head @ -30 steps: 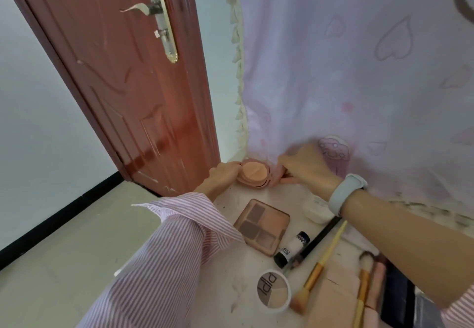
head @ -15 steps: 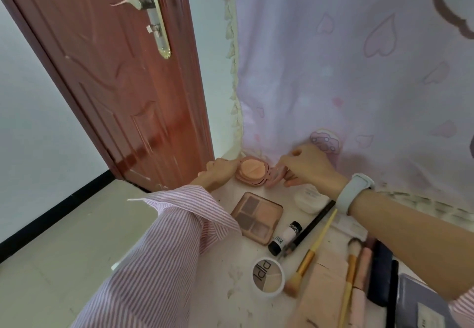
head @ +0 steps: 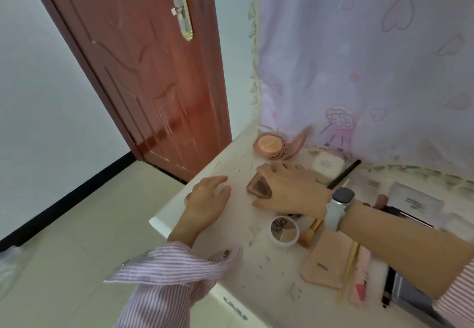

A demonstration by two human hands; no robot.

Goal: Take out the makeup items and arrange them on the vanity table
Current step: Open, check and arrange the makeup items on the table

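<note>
A pink round compact [head: 269,145] stands open at the back left corner of the white vanity table [head: 230,227], its lid leaning against the curtain. My right hand [head: 289,190], with a watch on the wrist, lies over the brown eyeshadow palette [head: 257,186] with fingers curled around its edges. My left hand [head: 207,201] rests on the table just left of the palette, fingers apart and holding nothing. A small round contour pot [head: 284,230] sits in front of my right hand.
A white round jar [head: 327,165], a black pencil [head: 345,174], several brushes [head: 311,230], a pink pouch [head: 328,261] and flat boxes [head: 413,202] lie to the right. A lilac curtain [head: 359,58] hangs behind. A red door [head: 143,71] stands at left.
Both hands have left the pink compact and come toward me. My right hand now covers the eyeshadow palette, and my left hand rests beside it. The camera view has shifted.
</note>
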